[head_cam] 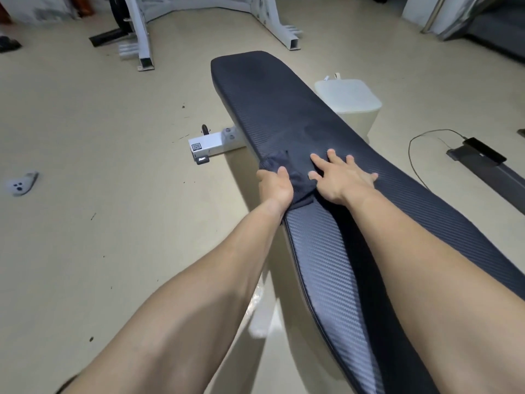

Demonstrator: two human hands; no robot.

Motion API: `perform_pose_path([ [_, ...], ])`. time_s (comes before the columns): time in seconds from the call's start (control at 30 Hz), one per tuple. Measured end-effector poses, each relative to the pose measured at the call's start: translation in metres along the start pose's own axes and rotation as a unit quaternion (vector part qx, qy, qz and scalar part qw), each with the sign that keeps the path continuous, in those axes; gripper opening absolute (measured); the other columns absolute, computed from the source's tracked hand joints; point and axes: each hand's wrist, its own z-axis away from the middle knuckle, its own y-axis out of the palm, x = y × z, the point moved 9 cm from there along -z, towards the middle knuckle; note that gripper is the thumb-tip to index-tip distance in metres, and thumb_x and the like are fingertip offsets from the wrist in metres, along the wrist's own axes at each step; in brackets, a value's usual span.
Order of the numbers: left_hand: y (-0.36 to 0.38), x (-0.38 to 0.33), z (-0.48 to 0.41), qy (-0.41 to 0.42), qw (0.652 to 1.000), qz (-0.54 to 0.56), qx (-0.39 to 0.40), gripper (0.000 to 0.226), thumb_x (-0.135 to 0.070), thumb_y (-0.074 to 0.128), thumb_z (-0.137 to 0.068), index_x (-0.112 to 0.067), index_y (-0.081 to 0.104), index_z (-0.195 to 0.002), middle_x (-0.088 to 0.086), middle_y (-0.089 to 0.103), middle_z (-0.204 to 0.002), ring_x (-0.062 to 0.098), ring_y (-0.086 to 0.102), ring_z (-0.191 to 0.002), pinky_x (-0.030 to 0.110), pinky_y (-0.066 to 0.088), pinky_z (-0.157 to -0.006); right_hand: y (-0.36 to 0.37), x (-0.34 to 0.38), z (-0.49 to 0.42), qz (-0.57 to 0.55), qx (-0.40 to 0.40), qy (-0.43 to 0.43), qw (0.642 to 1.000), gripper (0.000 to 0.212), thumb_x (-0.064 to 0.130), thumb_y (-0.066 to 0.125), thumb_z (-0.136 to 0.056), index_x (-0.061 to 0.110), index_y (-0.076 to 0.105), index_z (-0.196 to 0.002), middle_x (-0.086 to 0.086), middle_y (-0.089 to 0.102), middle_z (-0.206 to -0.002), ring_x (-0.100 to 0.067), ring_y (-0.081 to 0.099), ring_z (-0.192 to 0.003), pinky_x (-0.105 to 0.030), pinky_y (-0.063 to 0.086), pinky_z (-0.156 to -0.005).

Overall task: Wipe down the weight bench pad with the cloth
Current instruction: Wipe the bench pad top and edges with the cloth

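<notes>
Both forearms over the bench pad, cloth lying mid-length.
My left hand grips the cloth's bunched edge at its 9 o'clock; my right hand presses flat, fingers spread, at 3 o'clock. Dark, thin and soft, it should slide lightly over the ribbed pad if held by the bunch.

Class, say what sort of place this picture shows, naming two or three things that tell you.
Likely a small gym or home workout room: a long black weight bench pad, a white steel rack frame beyond it, bare hard floor.
</notes>
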Motion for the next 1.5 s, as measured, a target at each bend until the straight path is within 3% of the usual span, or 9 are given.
perform_pose_path([
  [0.13, 0.003, 0.039, 0.081, 0.002, 0.999, -0.031, 0.035, 0.044, -0.035, 0.037, -0.103, -0.005, 0.037, -0.136, 0.015, 0.054, -0.137, 0.034, 0.053, -0.123, 0.034, 0.04, -0.097, -0.001, -0.006, 0.029, 0.0, -0.023, -0.035, 0.999, 0.054, 0.046, 0.027, -0.101, 0.039, 0.022, -0.154, 0.008, 0.011, -0.166, -0.025, 0.011, -0.152, -0.069, 0.016, -0.112],
  [0.3, 0.004, 0.081, 0.163, -0.003, 0.999, -0.031, 0.016, 0.048, -0.038, 0.036, -0.103, -0.004, 0.037, -0.138, 0.015, 0.053, -0.139, 0.035, 0.051, -0.126, 0.039, 0.039, -0.106, 0.01, -0.017, 0.08, 0.007, -0.039, -0.07, 0.997, 0.053, 0.043, 0.029, -0.099, 0.03, 0.031, -0.151, 0.002, 0.028, -0.159, -0.025, 0.026, -0.146, -0.056, 0.025, -0.114],
  [0.43, 0.012, 0.114, 0.228, -0.038, 0.999, 0.011, -0.006, 0.054, -0.043, 0.036, -0.101, -0.009, 0.032, -0.143, 0.012, 0.048, -0.145, 0.031, 0.048, -0.13, 0.041, 0.036, -0.111, 0.008, -0.038, 0.121, 0.004, -0.031, -0.075, 0.997, 0.046, 0.036, 0.028, -0.102, 0.028, 0.042, -0.145, 0.0, 0.036, -0.153, -0.027, 0.034, -0.14, -0.05, 0.034, -0.106],
  [0.53, 0.022, 0.124, 0.287, -0.057, 0.998, 0.029, -0.026, 0.058, -0.038, 0.037, -0.103, -0.011, 0.021, -0.152, 0.008, 0.034, -0.156, 0.027, 0.038, -0.14, 0.026, 0.024, -0.112, -0.004, -0.062, 0.147, 0.013, -0.007, -0.05, 0.999, 0.044, 0.037, 0.029, -0.102, 0.028, 0.046, -0.142, 0.001, 0.036, -0.155, -0.029, 0.038, -0.138, -0.048, 0.038, -0.098],
  [0.63, 0.026, 0.119, 0.313, -0.053, 0.998, 0.031, -0.032, 0.059, -0.03, 0.036, -0.105, -0.01, 0.013, -0.156, 0.007, 0.022, -0.162, 0.026, 0.029, -0.145, 0.024, 0.021, -0.11, -0.018, -0.085, 0.158, 0.01, -0.011, -0.031, 0.999, 0.043, 0.039, 0.031, -0.099, 0.027, 0.05, -0.136, 0.001, 0.04, -0.152, -0.031, 0.041, -0.135, -0.046, 0.038, -0.092],
  [0.8, 0.009, 0.099, 0.266, -0.054, 0.995, -0.029, -0.072, 0.053, -0.032, 0.036, -0.104, -0.004, 0.026, -0.148, 0.014, 0.031, -0.158, 0.035, 0.036, -0.14, 0.044, 0.03, -0.115, -0.04, -0.084, 0.156, 0.008, -0.021, -0.031, 0.999, 0.05, 0.044, 0.033, -0.097, 0.029, 0.045, -0.144, 0.001, 0.04, -0.153, -0.031, 0.042, -0.135, -0.045, 0.04, -0.096],
  [1.1, 0.001, 0.06, 0.162, -0.005, 0.992, -0.124, -0.015, 0.046, -0.034, 0.032, -0.105, 0.0, 0.037, -0.135, 0.018, 0.049, -0.143, 0.037, 0.049, -0.127, 0.039, 0.038, -0.1, -0.018, -0.026, 0.117, -0.022, -0.021, -0.075, 0.997, 0.039, 0.038, 0.032, -0.1, 0.019, 0.049, -0.13, -0.001, 0.044, -0.149, -0.032, 0.045, -0.129, -0.043, 0.039, -0.088],
  [1.33, 0.004, 0.029, 0.086, 0.013, 0.993, -0.12, -0.003, 0.047, -0.033, 0.031, -0.106, 0.004, 0.037, -0.133, 0.022, 0.048, -0.143, 0.039, 0.049, -0.127, 0.036, 0.039, -0.095, -0.008, 0.025, 0.064, -0.035, -0.044, -0.091, 0.994, 0.042, 0.034, 0.033, -0.103, 0.018, 0.045, -0.14, -0.001, 0.04, -0.152, -0.03, 0.039, -0.135, -0.048, 0.041, -0.103],
  [1.5, 0.003, -0.003, -0.001, 0.009, 0.994, -0.11, -0.019, 0.045, -0.034, 0.034, -0.105, 0.004, 0.035, -0.13, 0.023, 0.048, -0.14, 0.04, 0.051, -0.124, 0.04, 0.041, -0.096, -0.009, 0.045, 0.006, -0.037, -0.072, -0.04, 0.996, 0.049, 0.037, 0.031, -0.103, 0.019, 0.038, -0.148, 0.0, 0.017, -0.165, -0.027, 0.022, -0.147, -0.051, 0.03, -0.112],
])
